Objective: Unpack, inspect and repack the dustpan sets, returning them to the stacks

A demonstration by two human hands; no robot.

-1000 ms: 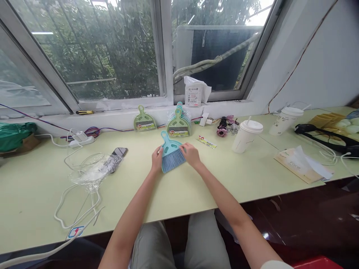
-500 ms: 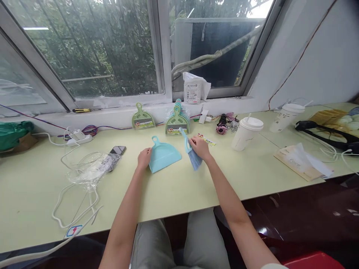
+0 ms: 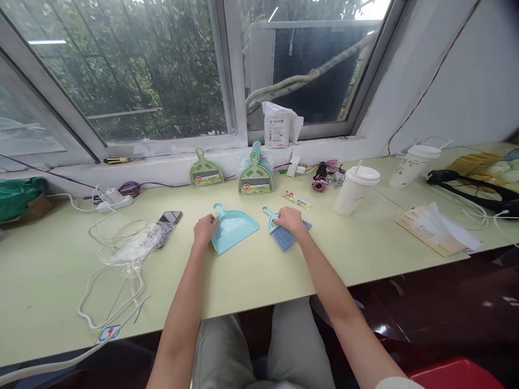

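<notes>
A light blue dustpan [image 3: 235, 229] lies on the pale green table [image 3: 251, 281]. My left hand [image 3: 205, 229] is closed on its left edge, near the handle. To its right, a small blue brush [image 3: 284, 236] lies nearly flat with its bristles toward me, and my right hand [image 3: 291, 218] grips it from above where handle and bristles meet. The brush and the dustpan are apart. Just behind my right hand is a printed label card [image 3: 297, 200]. Green dustpan sets [image 3: 256, 175] stand against the wall, with a single one [image 3: 206, 170] to their left.
Crumpled clear plastic [image 3: 133, 243] partly covers a phone [image 3: 170, 218] on the left, among white cables. White cups [image 3: 357, 189] with lids, a tissue pack [image 3: 432, 229] and black glasses [image 3: 474, 186] are on the right. A power strip [image 3: 115, 202] sits at the back left.
The brush has turned from upright to nearly flat on the table, with my right hand still on it. The dustpan and my left hand have shifted slightly left and toward me.
</notes>
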